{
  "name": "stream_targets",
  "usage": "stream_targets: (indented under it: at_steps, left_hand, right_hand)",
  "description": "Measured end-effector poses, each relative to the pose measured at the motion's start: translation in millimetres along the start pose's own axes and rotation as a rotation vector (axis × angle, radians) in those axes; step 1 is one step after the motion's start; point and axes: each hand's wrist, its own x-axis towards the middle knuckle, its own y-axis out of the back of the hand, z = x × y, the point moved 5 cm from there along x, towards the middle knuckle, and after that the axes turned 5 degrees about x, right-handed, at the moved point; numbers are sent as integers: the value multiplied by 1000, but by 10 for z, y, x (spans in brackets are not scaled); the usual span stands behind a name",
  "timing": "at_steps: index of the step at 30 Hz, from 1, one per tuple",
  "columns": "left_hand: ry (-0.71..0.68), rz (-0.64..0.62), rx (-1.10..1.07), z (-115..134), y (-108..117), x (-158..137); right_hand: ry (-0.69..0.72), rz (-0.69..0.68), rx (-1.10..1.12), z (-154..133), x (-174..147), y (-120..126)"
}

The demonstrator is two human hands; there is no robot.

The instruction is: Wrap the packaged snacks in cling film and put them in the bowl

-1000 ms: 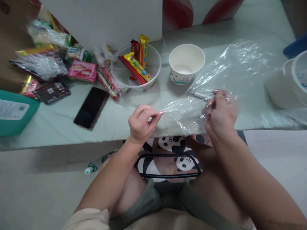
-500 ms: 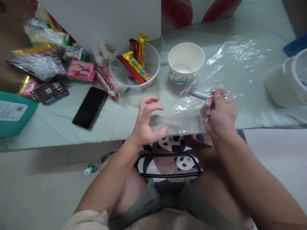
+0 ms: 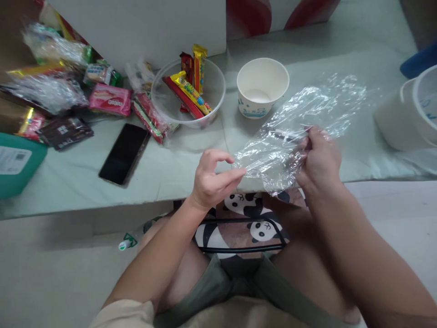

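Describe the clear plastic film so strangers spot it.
On the pale green tablecloth, find the white paper cup. Beside it, the clear plastic film spreads left of and beyond the right hand. Unlike the clear plastic bowl, it's limp and crinkled.

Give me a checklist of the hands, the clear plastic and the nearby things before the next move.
1. Right hand gripping the clear plastic: ok.
2. Left hand pinched shut: not ok, thumb and fingers stand apart near the plastic's edge; contact unclear.
3. Clear plastic smoothed flat: not ok, crumpled.
4. Thin object by the right hand identified: cannot tell.
5. Paper cup upright: ok.
6. Phone apart from the plastic: ok.
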Motion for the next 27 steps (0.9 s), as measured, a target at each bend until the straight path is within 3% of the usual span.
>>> stream_targets:
  at_steps: [6,11,16,20,22,24,27]
  left_hand:
    - [-27,-9,0,65,1,28]
    - [-81,-56,143,137,-77,3]
    - [-146,-19,79,287,-93,8]
    - [-159,-122,8,361,-127,18]
    - [-114,-145,-77,328,-123,13]
    - [14,-98,-202,210,-85,8]
    - [379,21,-405,-110,-39,-25]
  right_hand:
    - [91,27,16,-54,88,64]
    - [55,-32,-21,-5,20,7]
    - [78,-51,-46,47,-6,-41]
    - [101,-7,-46,17,72,-8]
    - [82,25,-30,-4,84,9]
    - [43,4,-21,-16,61,-7]
    - [-40,-147,-34,-15,-41,-86]
